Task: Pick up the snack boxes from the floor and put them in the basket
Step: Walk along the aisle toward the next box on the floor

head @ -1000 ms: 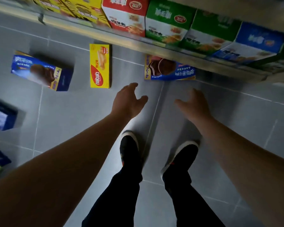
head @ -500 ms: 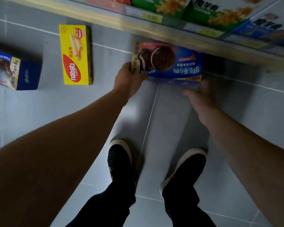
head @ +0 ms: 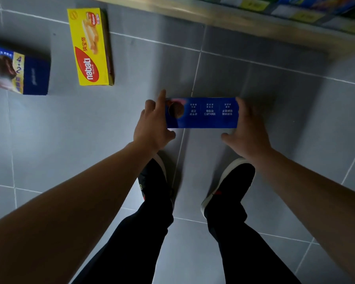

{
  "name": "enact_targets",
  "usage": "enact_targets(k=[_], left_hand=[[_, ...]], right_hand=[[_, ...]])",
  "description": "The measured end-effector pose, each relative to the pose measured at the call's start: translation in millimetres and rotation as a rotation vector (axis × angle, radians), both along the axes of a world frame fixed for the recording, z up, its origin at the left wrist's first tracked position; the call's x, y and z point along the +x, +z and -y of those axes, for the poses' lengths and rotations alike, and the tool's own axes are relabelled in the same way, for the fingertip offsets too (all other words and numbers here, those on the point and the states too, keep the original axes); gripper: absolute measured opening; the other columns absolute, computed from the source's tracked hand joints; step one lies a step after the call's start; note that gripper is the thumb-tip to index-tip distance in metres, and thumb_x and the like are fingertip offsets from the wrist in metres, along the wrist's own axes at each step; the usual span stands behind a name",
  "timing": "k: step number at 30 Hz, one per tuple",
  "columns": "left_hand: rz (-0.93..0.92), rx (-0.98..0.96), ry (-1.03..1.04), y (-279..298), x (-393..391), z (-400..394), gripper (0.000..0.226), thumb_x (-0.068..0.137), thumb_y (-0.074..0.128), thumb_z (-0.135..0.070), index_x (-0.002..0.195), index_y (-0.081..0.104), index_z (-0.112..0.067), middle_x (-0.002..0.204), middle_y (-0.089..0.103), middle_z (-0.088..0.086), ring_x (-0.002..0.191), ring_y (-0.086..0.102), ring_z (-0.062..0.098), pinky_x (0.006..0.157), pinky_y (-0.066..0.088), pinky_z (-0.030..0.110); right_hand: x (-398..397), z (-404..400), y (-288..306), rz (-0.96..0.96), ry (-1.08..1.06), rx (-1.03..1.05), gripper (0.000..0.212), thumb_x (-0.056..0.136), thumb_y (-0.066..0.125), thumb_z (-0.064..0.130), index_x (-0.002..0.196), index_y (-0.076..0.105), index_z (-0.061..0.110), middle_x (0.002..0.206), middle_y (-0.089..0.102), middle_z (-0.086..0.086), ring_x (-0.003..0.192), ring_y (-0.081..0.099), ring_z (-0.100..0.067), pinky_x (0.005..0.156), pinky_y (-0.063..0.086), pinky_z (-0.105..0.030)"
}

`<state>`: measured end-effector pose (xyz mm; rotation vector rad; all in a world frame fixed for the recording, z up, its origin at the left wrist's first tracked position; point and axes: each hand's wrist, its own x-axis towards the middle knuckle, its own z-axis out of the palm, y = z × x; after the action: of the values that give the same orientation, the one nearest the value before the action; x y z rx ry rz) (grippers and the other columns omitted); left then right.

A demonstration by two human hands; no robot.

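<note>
Grey floor tiles [head: 70, 140] lay below as our left hand [head: 152, 128] and right hand [head: 248, 130] clamped the blue box [head: 202, 112] by its ends, keeping it level above our shoes; no basket showed.

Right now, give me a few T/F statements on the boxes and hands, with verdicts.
1. Both hands hold the blue box by its ends. True: the left hand is at one end, the right hand at the other.
2. The yellow box is in the left hand. False: it lies on the floor, untouched.
3. Another blue box sits on the floor at the frame's left edge. True.
4. The basket stands between the shoes. False: no basket is in view.
5. The held box is stacked on the yellow one. False: they are well apart.
</note>
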<state>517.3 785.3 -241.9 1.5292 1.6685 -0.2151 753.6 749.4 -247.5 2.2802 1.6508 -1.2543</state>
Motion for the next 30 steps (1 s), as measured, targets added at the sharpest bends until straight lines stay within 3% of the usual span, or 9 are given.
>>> enact_targets(k=[5, 9, 15, 18, 21, 30], left_hand=[[-0.188, 0.199, -0.242, -24.7, 3.1, -0.8, 0.105, 0.067, 0.080, -0.023, 0.151, 0.017, -0.022, 0.151, 0.022, 0.012, 0.136, 0.027, 0.037, 0.102, 0.044, 0.050], [-0.214, 0.254, -0.314, -36.9, 4.6, -5.6, 0.099, 0.073, 0.078, -0.023, 0.151, 0.017, -0.022, 0.157, 0.018, 0.010, 0.145, 0.015, 0.037, 0.112, 0.031, 0.052], [-0.175, 0.253, -0.379, -15.2, 4.2, -15.3, 0.074, 0.075, 0.073, -0.024, 0.140, 0.036, -0.022, 0.138, 0.045, 0.007, 0.127, 0.042, 0.034, 0.101, 0.041, 0.049], [-0.103, 0.264, -0.405, 36.6, 9.1, -5.1, 0.073, 0.070, 0.075, -0.026, 0.135, 0.042, -0.018, 0.130, 0.051, 0.010, 0.119, 0.049, 0.033, 0.096, 0.044, 0.047], [-0.055, 0.295, -0.470, 107.1, 10.1, 3.5, 0.088, 0.061, 0.082, -0.025, 0.138, 0.042, -0.013, 0.134, 0.049, 0.014, 0.122, 0.047, 0.037, 0.095, 0.046, 0.049], [0.004, 0.322, -0.717, 365.4, 50.3, -2.1, 0.098, 0.070, 0.082, -0.030, 0.148, 0.027, -0.012, 0.150, 0.033, 0.013, 0.139, 0.029, 0.033, 0.110, 0.035, 0.048]], right_hand=[[2.4, -19.7, -14.1, 0.215, 0.362, 0.112, 0.107, 0.069, 0.085, 0.034, 0.152, 0.019, 0.020, 0.152, 0.027, -0.014, 0.137, 0.032, -0.037, 0.106, 0.038, -0.052], [2.0, -26.2, -32.6, 0.253, 0.569, 0.097, 0.109, 0.066, 0.088, 0.034, 0.149, 0.021, 0.013, 0.145, 0.036, -0.014, 0.135, 0.035, -0.037, 0.108, 0.036, -0.051], [6.5, -18.5, -2.4, 0.198, 0.558, 0.104, 0.098, 0.067, 0.087, 0.033, 0.144, 0.030, 0.012, 0.136, 0.047, -0.014, 0.123, 0.048, -0.035, 0.100, 0.043, -0.046], [17.8, -6.0, 51.5, 0.184, 0.559, 0.084, 0.098, 0.064, 0.088, 0.031, 0.142, 0.032, 0.012, 0.134, 0.048, -0.013, 0.122, 0.048, -0.034, 0.101, 0.042, -0.047], [32.4, 10.2, 123.5, 0.149, 0.540, 0.096, 0.096, 0.065, 0.086, 0.029, 0.143, 0.034, 0.009, 0.133, 0.049, -0.015, 0.120, 0.050, -0.035, 0.102, 0.041, -0.048], [52.0, 64.6, 399.0, 0.210, 0.285, 0.160, 0.096, 0.062, 0.090, 0.037, 0.138, 0.039, 0.006, 0.129, 0.054, -0.017, 0.116, 0.055, -0.036, 0.097, 0.048, -0.047]])
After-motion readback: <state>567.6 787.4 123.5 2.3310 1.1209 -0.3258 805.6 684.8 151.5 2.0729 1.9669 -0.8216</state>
